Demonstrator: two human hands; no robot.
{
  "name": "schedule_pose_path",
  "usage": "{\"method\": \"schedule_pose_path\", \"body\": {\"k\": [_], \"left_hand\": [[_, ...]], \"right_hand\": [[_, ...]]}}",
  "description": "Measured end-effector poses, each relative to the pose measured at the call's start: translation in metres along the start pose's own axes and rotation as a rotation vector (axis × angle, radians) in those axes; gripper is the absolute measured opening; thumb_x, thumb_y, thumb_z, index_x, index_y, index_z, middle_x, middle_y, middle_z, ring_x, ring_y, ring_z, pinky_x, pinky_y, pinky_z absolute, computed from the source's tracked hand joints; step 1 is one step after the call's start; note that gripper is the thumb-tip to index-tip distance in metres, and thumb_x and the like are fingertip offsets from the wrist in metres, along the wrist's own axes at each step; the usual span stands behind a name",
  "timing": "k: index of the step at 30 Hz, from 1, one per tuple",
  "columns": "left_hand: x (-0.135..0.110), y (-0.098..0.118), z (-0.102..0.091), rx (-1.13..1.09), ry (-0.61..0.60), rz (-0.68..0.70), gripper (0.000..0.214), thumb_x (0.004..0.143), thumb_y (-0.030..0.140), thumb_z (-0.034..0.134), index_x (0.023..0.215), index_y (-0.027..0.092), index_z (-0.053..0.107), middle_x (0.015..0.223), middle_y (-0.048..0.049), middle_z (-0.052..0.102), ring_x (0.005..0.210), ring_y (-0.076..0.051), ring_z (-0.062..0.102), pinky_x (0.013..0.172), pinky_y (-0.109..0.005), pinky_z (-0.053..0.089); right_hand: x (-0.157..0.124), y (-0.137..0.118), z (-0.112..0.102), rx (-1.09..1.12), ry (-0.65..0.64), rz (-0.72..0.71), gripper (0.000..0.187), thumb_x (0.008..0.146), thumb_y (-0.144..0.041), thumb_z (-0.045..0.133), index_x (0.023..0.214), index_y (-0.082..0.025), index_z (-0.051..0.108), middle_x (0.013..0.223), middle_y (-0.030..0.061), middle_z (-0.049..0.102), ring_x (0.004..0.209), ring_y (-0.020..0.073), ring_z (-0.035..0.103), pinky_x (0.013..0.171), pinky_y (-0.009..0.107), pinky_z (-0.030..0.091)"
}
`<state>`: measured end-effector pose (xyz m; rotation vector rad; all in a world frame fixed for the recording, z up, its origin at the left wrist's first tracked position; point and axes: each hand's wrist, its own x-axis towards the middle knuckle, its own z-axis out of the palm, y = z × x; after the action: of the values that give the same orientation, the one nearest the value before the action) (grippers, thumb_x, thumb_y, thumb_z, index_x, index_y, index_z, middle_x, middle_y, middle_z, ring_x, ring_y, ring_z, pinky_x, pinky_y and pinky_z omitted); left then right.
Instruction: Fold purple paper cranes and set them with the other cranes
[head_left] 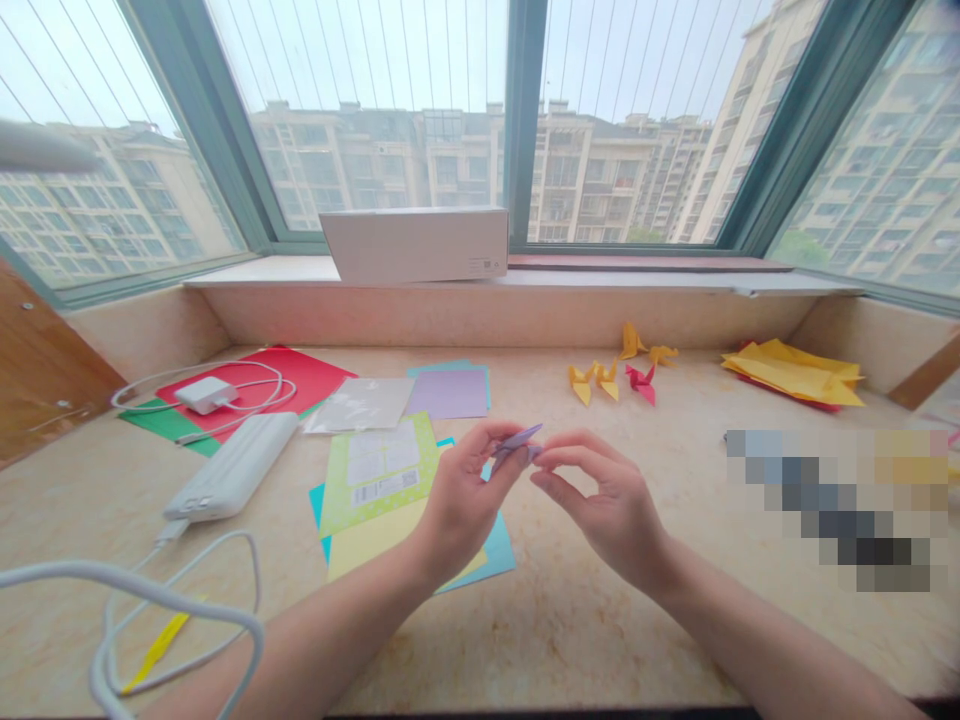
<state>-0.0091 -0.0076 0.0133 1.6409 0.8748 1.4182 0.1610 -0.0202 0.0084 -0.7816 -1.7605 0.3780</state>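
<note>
A purple paper model (517,440), seemingly unfinished, is pinched by the left hand (471,485), the half-curled right hand (609,492) at its tip, hold unclear, while finished yellow cranes (606,381) and a red crane (642,381) stand beyond the right, an unfolded purple sheet (452,394) beyond the left.

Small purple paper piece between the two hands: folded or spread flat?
Folded. The small purple paper piece in the left hand is compact and ends in a narrow point; its exact shape is partly hidden by fingers.
</note>
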Motion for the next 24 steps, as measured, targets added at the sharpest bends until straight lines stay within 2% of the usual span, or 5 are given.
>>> {"method": "schedule_pose_path", "body": {"k": [4,15,24], "left_hand": [[0.0004,0.0042,0.0012,-0.048,-0.022,-0.057,0.017,0.087,0.028,0.07,0.1,0.017,0.067,0.093,-0.005,0.075,0.089,-0.018,0.068,0.084,-0.032,0.052],[-0.0026,0.0041,0.0043,-0.168,-0.037,-0.116,0.022,0.083,0.037,0.075,0.087,0.017,0.067,0.077,-0.0013,0.067,0.072,-0.014,0.061,0.068,-0.026,0.05],[-0.0023,0.0028,0.0007,-0.047,-0.055,0.049,0.013,0.089,0.031,0.068,0.089,0.019,0.07,0.086,-0.004,0.067,0.083,-0.017,0.059,0.077,-0.029,0.047]], "right_hand": [[0.0023,0.0002,-0.002,-0.028,0.033,-0.016,0.009,0.089,-0.018,0.069,0.097,-0.023,0.069,0.091,0.0038,0.069,0.078,0.0169,0.066,0.074,0.033,0.057],[0.0041,-0.0031,-0.0047,-0.019,0.02,-0.01,0.008,0.091,-0.02,0.063,0.093,-0.023,0.07,0.09,0.0047,0.069,0.082,0.0191,0.067,0.075,0.034,0.057],[0.0037,-0.0037,-0.0038,0.041,0.009,0.067,0.005,0.091,-0.021,0.065,0.091,-0.022,0.07,0.089,0.0031,0.068,0.08,0.0166,0.063,0.075,0.032,0.055]]}}
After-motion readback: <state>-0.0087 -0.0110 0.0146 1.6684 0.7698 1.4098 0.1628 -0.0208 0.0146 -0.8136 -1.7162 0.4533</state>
